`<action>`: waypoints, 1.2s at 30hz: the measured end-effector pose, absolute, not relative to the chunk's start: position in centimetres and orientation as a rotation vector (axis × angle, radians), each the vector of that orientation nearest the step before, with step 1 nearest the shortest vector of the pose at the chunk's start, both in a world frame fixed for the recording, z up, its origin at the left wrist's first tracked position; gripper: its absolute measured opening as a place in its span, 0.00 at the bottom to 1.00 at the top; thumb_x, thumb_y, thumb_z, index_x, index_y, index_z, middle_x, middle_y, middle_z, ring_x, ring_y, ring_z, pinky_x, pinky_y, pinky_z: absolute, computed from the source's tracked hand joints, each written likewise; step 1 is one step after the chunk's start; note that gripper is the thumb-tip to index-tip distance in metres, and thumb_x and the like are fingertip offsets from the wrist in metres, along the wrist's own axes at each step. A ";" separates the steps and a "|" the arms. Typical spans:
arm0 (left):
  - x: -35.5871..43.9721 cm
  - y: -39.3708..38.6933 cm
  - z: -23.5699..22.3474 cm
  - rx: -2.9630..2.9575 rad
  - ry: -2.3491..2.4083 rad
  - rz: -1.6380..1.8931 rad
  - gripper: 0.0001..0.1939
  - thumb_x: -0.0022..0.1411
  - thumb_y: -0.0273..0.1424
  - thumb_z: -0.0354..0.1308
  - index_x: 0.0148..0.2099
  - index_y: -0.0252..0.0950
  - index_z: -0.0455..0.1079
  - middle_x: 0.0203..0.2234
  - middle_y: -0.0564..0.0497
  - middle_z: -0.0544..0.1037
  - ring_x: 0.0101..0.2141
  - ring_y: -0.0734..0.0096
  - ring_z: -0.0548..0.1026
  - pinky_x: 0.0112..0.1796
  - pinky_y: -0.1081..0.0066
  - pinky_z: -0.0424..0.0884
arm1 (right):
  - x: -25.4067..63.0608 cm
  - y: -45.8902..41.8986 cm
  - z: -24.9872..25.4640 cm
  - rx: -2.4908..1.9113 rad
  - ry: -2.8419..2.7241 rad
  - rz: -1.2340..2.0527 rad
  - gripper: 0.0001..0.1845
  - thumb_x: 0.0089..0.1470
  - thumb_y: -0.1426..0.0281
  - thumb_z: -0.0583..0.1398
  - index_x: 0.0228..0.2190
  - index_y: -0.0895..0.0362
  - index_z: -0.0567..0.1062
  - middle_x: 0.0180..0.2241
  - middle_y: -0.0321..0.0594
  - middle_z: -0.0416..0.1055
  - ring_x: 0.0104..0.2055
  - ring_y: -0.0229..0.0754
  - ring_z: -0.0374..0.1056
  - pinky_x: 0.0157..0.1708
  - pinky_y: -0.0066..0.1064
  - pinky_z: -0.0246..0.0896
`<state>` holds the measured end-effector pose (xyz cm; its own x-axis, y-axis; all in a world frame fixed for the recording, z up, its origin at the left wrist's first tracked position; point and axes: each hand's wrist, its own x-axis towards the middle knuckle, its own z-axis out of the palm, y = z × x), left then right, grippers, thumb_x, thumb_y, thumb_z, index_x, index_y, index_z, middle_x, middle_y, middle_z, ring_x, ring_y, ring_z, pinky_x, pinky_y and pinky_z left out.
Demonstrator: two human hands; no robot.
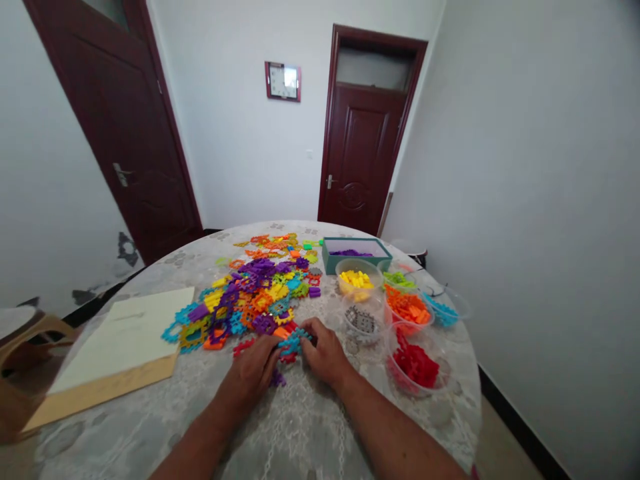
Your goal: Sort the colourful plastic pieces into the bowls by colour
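Observation:
Between my two hands is a blue toothed plastic building piece, gripped from both sides just above the tablecloth. My left hand has its fingers closed on the piece's left end. On the right end, my right hand pinches it with thumb and fingers. Red and orange pieces lie right under and behind it, partly hidden by my hands. Just beyond spreads a mixed heap of building pieces in purple, orange, yellow, blue and green. A small purple piece lies near my left hand.
Clear tubs stand to the right, with yellow pieces, grey pieces, orange pieces, red pieces, green pieces and blue pieces. A green box holds purple pieces. Papers on a board lie left.

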<state>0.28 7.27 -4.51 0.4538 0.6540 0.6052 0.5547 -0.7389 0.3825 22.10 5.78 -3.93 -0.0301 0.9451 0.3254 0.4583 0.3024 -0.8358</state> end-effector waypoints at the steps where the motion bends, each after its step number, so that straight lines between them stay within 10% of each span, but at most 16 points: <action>1: 0.3 7.5 -4.7 2.563 1.068 1.168 0.13 0.74 0.34 0.50 0.53 0.41 0.73 0.44 0.44 0.83 0.45 0.60 0.82 0.47 0.62 0.79 | 22.0 5.8 -4.0 -1.290 -1.640 0.651 0.12 0.57 0.73 0.58 0.43 0.52 0.74 0.36 0.34 0.79 0.36 0.41 0.74 0.38 0.29 0.65; 36: -2.5 8.7 -3.3 2.479 1.650 1.331 0.12 0.70 0.28 0.53 0.52 0.37 0.73 0.44 0.43 0.79 0.48 0.55 0.75 0.53 0.56 0.71 | 23.3 5.4 -4.5 -1.364 -1.595 0.730 0.15 0.58 0.67 0.57 0.45 0.55 0.76 0.32 0.33 0.74 0.32 0.41 0.69 0.35 0.30 0.61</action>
<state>-2.51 8.73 -3.30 0.1582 0.7171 0.6788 0.8150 -0.4830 0.3202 23.34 5.44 -4.49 -0.0010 0.9691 0.2468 0.4465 0.2213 -0.8670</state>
